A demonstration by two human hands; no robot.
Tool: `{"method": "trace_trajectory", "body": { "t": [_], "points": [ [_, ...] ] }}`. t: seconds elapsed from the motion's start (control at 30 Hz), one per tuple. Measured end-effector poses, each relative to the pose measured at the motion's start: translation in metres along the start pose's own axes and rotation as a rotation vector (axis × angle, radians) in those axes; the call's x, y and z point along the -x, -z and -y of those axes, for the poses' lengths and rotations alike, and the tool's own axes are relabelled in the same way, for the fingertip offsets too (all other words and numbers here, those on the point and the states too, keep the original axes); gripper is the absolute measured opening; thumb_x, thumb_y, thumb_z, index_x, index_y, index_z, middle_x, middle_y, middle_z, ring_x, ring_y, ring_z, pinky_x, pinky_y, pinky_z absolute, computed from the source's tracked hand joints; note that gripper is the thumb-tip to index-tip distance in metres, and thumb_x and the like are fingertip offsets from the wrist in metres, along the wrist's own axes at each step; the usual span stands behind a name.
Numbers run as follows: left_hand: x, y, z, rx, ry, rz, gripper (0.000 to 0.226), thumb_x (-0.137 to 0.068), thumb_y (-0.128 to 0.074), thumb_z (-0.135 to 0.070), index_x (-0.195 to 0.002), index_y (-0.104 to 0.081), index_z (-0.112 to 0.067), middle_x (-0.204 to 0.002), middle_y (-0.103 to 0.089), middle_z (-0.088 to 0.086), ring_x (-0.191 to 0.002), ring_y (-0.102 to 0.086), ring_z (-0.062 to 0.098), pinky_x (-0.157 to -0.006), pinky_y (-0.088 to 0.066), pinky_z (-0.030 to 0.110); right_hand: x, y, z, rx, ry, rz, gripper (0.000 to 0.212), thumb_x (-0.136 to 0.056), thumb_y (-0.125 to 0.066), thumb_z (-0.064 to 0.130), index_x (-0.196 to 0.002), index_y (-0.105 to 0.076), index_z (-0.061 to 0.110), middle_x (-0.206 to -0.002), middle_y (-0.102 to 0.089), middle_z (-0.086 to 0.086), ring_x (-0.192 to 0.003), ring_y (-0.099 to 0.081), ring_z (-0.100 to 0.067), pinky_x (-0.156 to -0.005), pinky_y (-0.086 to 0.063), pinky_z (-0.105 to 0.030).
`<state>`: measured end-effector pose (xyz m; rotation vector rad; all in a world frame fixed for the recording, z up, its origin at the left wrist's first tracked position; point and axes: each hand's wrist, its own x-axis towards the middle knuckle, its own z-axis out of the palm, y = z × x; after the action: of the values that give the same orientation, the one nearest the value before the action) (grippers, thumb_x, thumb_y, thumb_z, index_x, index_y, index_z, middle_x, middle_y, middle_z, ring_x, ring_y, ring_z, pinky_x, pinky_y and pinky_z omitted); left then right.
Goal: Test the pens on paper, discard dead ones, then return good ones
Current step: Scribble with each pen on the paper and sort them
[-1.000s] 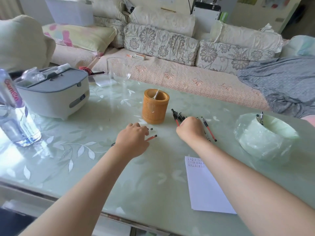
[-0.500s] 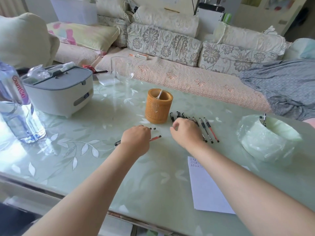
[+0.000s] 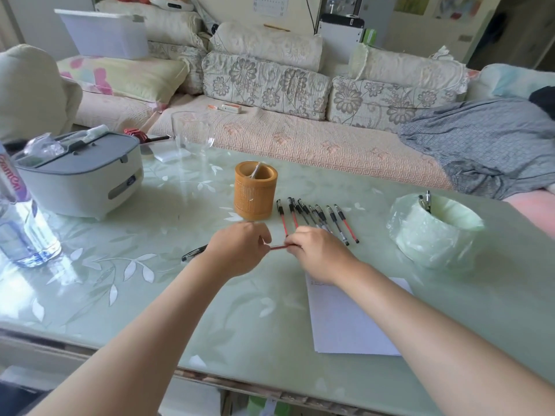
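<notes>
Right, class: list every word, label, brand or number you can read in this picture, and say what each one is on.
No text reads cleanly.
Water bottle: red brand lettering on the label, slanted and cut by the frame edge; not legible for certain.
Paper: small marks near its top edge, too small to read.
Grey appliance: front badge, blurred.
Wall calendar: numbers blurred.

Glass-top table: pens, holder, paper, bin, bottle, prob. cooker.
</notes>
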<state>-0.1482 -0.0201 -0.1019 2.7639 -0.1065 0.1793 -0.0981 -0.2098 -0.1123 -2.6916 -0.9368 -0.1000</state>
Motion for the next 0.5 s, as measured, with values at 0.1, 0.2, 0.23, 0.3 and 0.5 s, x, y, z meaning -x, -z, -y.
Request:
{"method": "trace_trajectory", "body": {
  "t": [0.1, 0.2, 0.23, 0.3, 0.5],
  "points": [
    [-0.001, -0.001, -0.01, -0.077, 0.003, 0.066, 0.018, -0.094, -0.05, -0.034, -0.105, -0.064, -0.03, -0.103, -0.064, -0.006, -0.094, -0.057, 0.019, -0.074, -0.049, 0.032, 0.023, 0.011, -0.022, -0.024, -0.104, -0.034, 0.023, -0.099, -0.051, 0.025, -0.109, -0.07, 0.018, -0.107, -0.063, -0.001, -0.101, -0.058, -0.025, -0.086, -0.046, -0.036],
    [-0.003, -0.004, -0.025, -0.088, -0.004, 0.1, 0.022, -0.097, -0.045, -0.031, -0.105, -0.064, -0.024, -0.097, -0.063, -0.002, -0.087, -0.055, 0.021, -0.07, -0.047, 0.032, 0.045, 0.021, -0.039, -0.03, -0.167, -0.089, 0.022, -0.099, -0.05, 0.024, -0.106, -0.07, 0.019, -0.1, -0.062, 0.002, -0.093, -0.059, -0.024, -0.079, -0.045, -0.033],
    [-0.003, -0.006, -0.032, -0.09, -0.017, 0.11, 0.022, -0.098, -0.044, -0.031, -0.103, -0.065, -0.023, -0.094, -0.063, -0.001, -0.085, -0.057, 0.022, -0.07, -0.048, 0.033, 0.051, 0.023, -0.044, -0.002, -0.169, -0.097, 0.022, -0.099, -0.05, 0.024, -0.105, -0.07, 0.02, -0.099, -0.063, 0.002, -0.092, -0.059, -0.024, -0.078, -0.045, -0.033],
    [-0.005, -0.01, -0.044, -0.102, -0.049, 0.12, 0.022, -0.098, -0.045, -0.031, -0.097, -0.066, -0.023, -0.088, -0.065, 0.0, -0.082, -0.06, 0.024, -0.071, -0.052, 0.035, 0.062, 0.025, -0.051, 0.04, -0.163, -0.109, 0.021, -0.097, -0.051, 0.022, -0.104, -0.07, 0.018, -0.099, -0.065, 0.0, -0.093, -0.06, -0.026, -0.081, -0.046, -0.034],
    [-0.01, -0.023, -0.075, 0.003, -0.114, 0.162, 0.019, -0.094, -0.05, -0.028, -0.092, -0.068, -0.025, -0.083, -0.068, -0.002, -0.076, -0.06, 0.022, -0.064, -0.047, 0.031, 0.075, 0.027, -0.054, 0.02, -0.113, -0.122, 0.032, -0.089, -0.049, 0.013, -0.116, -0.063, 0.021, -0.112, -0.067, 0.003, -0.103, -0.059, -0.021, -0.088, -0.044, -0.031]
  ]
}}
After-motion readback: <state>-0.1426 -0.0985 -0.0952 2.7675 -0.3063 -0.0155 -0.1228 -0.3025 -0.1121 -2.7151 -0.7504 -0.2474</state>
